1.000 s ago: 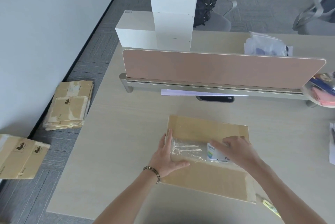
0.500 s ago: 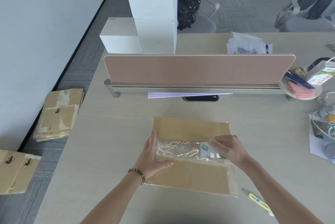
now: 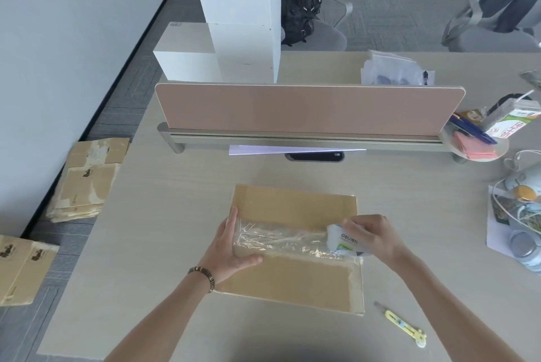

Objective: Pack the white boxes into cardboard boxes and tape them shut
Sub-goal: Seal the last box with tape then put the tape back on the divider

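The right hand [image 3: 371, 240], gripping the tape roll [image 3: 342, 241], is drawing clear tape [image 3: 281, 240] farther right along the cardboard box [image 3: 295, 247] seam while the flat left hand [image 3: 231, 246] is pressing its start, sealing nearly complete.

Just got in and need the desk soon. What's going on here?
A person is taping a cardboard box shut on the desk. The left hand holds down the tape strip at the box's left edge; the right hand grips the tape roll near the right edge. A yellow cutter lies untouched nearby.
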{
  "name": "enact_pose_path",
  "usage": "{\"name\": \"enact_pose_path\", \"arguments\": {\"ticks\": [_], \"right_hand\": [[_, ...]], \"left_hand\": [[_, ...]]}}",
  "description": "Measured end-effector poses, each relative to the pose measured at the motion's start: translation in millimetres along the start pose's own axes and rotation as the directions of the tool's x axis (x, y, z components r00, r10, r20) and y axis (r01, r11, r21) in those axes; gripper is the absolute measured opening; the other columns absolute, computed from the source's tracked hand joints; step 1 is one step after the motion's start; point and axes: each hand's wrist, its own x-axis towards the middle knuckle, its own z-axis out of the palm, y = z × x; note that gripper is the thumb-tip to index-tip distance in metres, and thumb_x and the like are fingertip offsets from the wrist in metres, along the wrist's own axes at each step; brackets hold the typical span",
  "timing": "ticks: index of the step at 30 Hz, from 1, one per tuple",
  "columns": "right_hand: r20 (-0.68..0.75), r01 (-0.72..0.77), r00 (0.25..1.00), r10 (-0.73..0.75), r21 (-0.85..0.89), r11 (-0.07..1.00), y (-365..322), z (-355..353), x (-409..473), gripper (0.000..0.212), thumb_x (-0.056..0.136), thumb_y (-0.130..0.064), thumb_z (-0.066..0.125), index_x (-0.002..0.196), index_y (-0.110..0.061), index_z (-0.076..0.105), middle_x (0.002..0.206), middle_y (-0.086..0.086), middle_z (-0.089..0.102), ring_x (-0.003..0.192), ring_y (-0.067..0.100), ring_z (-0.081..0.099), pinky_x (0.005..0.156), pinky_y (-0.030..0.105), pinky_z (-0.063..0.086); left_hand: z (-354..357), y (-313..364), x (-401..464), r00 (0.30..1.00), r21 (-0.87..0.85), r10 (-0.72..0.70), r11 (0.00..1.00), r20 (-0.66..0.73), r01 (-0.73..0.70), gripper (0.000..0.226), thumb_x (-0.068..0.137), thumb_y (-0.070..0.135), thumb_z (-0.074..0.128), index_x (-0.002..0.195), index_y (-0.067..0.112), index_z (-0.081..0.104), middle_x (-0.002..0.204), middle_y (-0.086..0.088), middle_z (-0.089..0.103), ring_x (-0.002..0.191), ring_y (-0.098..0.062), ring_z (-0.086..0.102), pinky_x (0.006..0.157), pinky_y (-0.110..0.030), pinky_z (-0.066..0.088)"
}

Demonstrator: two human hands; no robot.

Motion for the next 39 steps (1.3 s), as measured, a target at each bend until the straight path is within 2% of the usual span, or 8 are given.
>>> {"name": "enact_pose_path", "arguments": {"ticks": [4, 11, 17, 23, 30, 33, 36, 39], "right_hand": [[-0.034, -0.022, 0.999, 0.025, 0.091, 0.996, 17, -3, -4, 0.083, 0.066, -0.089, 0.056, 0.055, -0.012, 0.028, 0.058, 0.003, 0.024, 0.058, 0.019, 0.022, 0.057, 0.033, 0.015], [-0.166, -0.148, 0.984, 0.062, -0.578, 0.802, 38, -38, -2, 0.069, 0.079, -0.073, 0.052, 0.05, -0.01, 0.045, 0.04, -0.002, 0.052, 0.058, 0.014, 0.055, 0.059, 0.028, 0.046], [-0.124, -0.073, 0.992, -0.012, -0.654, 0.753, 47, -31, -4, 0.067, 0.089, -0.069, 0.049, 0.053, -0.013, 0.042, 0.045, 0.0, 0.04, 0.066, 0.023, 0.056, 0.052, 0.015, 0.021], [-0.076, -0.032, 0.997, -0.031, -0.707, 0.707, 51, -29, 0, 0.066, 0.093, -0.069, 0.04, 0.057, -0.015, 0.048, 0.051, -0.003, 0.047, 0.079, 0.022, 0.059, 0.063, 0.021, 0.029], [-0.075, -0.049, 0.997, -0.013, -0.764, 0.644, 76, -15, 6, 0.075, 0.098, -0.066, 0.009, 0.06, -0.019, 0.053, 0.061, 0.0, 0.055, 0.09, 0.031, 0.064, 0.096, 0.031, 0.039], [-0.07, -0.047, 0.997, -0.011, -0.768, 0.639, 90, -6, 12, 0.105, 0.073, -0.077, -0.03, 0.066, -0.024, 0.06, 0.067, -0.001, 0.063, 0.09, 0.029, 0.064, 0.095, 0.032, 0.041], [-0.083, -0.084, 0.996, 0.033, -0.743, 0.664, 93, -4, 14, 0.081, 0.101, -0.06, 0.006, 0.083, -0.017, 0.072, 0.083, 0.005, 0.072, 0.098, 0.031, 0.063, 0.098, 0.032, 0.038], [-0.047, -0.031, 0.999, -0.007, -0.759, 0.65, 92, -1, 15, 0.062, 0.106, -0.049, 0.018, 0.061, -0.021, 0.05, 0.063, 0.0, 0.055, 0.093, 0.032, 0.064, 0.101, 0.033, 0.038]], "left_hand": [[1, 0, 1, 1.0, 0.017, 0.005, 1.0, 0.001, -0.005, 0.137, 0.058, 0.073, 0.08, 0.15, 0.051, -0.019, 0.161, 0.014, 0.012, 0.144, 0.0, 0.023, 0.115, -0.031, 0.03], [0, 1, 0, 1.0, 0.04, 0.009, 0.999, -0.015, -0.008, 0.136, 0.058, 0.072, 0.08, 0.15, 0.051, -0.019, 0.161, 0.014, 0.011, 0.143, 0.001, 0.021, 0.116, -0.033, 0.03], [1, 4, -3, 0.997, 0.213, 0.038, 0.977, -0.065, -0.024, 0.132, 0.06, 0.082, 0.069, 0.143, 0.051, -0.029, 0.161, 0.019, -0.023, 0.148, 0.0, 0.01, 0.112, -0.036, 0.038], [2, 4, -3, 0.997, 0.274, 0.026, 0.962, -0.079, -0.003, 0.131, 0.061, 0.085, 0.064, 0.144, 0.049, -0.031, 0.161, 0.017, -0.024, 0.151, -0.005, 0.01, 0.11, -0.037, 0.042], [8, -3, 1, 0.979, 0.627, 0.146, 0.779, -0.14, -0.027, 0.118, 0.077, 0.093, 0.023, 0.156, 0.013, -0.014, 0.162, -0.008, -0.026, 0.152, -0.026, -0.015, 0.124, -0.043, 0.014], [8, -2, 2, 0.984, 0.668, 0.131, 0.744, -0.118, -0.019, 0.118, 0.08, 0.092, 0.02, 0.155, 0.007, -0.012, 0.163, -0.007, -0.024, 0.152, -0.026, -0.017, 0.124, -0.044, 0.013], [7, -2, 2, 0.987, 0.689, 0.124, 0.724, -0.101, -0.02, 0.118, 0.079, 0.092, 0.015, 0.154, 0.007, -0.017, 0.162, -0.006, -0.026, 0.151, -0.025, -0.019, 0.125, -0.043, 0.011], [8, 0, 1, 0.99, 0.731, 0.114, 0.682, -0.08, -0.02, 0.117, 0.081, 0.091, 0.014, 0.155, 0.004, -0.013, 0.163, -0.01, -0.022, 0.152, -0.028, -0.015, 0.124, -0.048, 0.013]]}}
